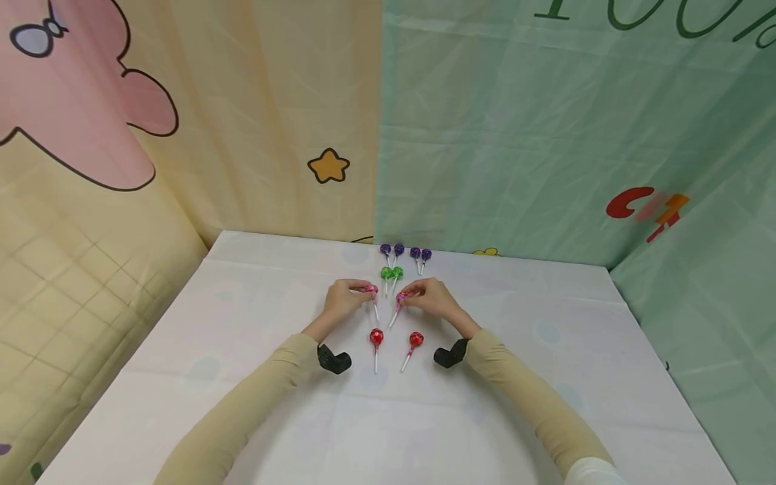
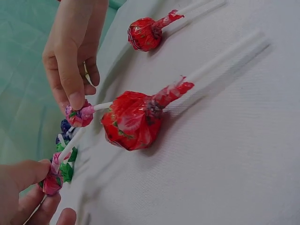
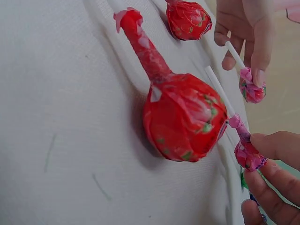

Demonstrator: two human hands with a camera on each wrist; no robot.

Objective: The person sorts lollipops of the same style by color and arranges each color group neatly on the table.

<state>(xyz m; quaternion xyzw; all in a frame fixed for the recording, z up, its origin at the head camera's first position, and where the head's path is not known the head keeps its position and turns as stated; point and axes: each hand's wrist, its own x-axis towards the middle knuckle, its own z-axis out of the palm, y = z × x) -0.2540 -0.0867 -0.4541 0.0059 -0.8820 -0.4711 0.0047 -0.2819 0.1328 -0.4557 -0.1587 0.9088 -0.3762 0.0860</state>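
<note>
My left hand (image 1: pixel 347 297) pinches a pink-wrapped lollipop (image 2: pixel 52 181) by its candy head, its white stick pointing toward me. Opposite it, my right hand (image 1: pixel 432 298) pinches another pink lollipop (image 3: pixel 249 152) in the same way, thumb against fingers. Nearer to me, two red lollipops lie apart on the table: the left one (image 1: pixel 376 337) under the left hand's lollipop, the right one (image 1: pixel 415 339) off to its right. Just beyond the hands, two green lollipops (image 1: pixel 391 273) lie side by side.
Behind the green ones are purple lollipops in two pairs, a left pair (image 1: pixel 392 250) and a right pair (image 1: pixel 421 254). All lie on a white-covered table (image 1: pixel 242 323). Printed curtains (image 1: pixel 485 135) rise at the table's back edge. Each wrist wears a black camera (image 1: pixel 333 360).
</note>
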